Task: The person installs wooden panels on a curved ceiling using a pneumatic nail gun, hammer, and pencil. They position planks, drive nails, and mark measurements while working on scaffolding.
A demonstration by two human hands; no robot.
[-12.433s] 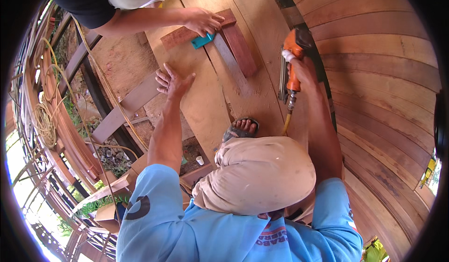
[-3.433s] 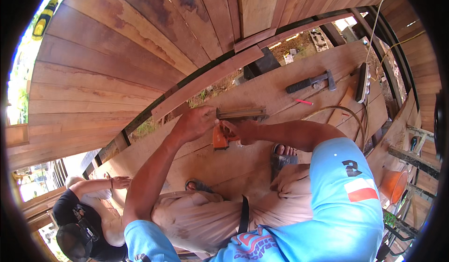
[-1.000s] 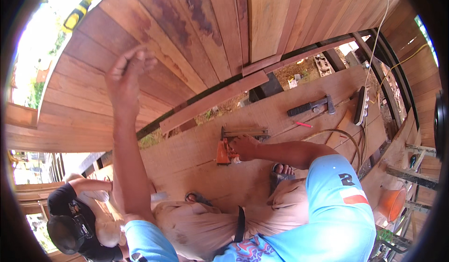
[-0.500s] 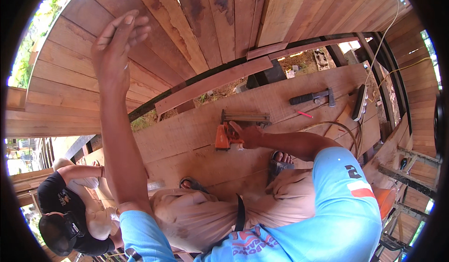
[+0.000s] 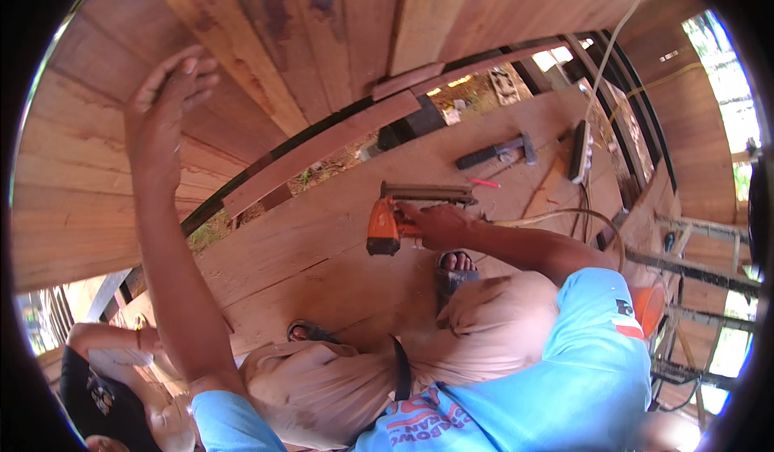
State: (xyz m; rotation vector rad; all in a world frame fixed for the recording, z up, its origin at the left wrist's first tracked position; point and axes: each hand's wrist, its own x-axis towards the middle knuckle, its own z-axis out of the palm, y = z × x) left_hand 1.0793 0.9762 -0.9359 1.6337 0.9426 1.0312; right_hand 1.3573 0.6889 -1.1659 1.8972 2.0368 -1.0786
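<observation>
My right hand [image 5: 445, 225] is closed round the grip of an orange nail gun [image 5: 382, 228] with a dark magazine. It lies on its side, low over the plank floor [image 5: 314, 234], near my feet; I cannot tell whether it touches the boards. Raised at the left, my left hand [image 5: 168, 109] is in front of the plank wall [image 5: 242, 57]. Its fingers are loosely bent and apart, with nothing visible in them. Whether it touches the wall is unclear. To the right of the nail gun lie a dark-handled hammer [image 5: 493, 153] and a red pencil [image 5: 485, 183].
A hose [image 5: 564, 212] curves behind my right forearm. A power strip [image 5: 579, 154] with a cable lies farther right. Gaps open onto the ground below the wall, past a loose batten [image 5: 322, 155]. A co-worker in black [image 5: 105, 399] sits at lower left. A ladder [image 5: 697, 274] stands right.
My right hand has gone from reaching at the nail gun to wrapping its grip, and the gun has turned slightly. My left hand stays raised. The whole view has shifted.
</observation>
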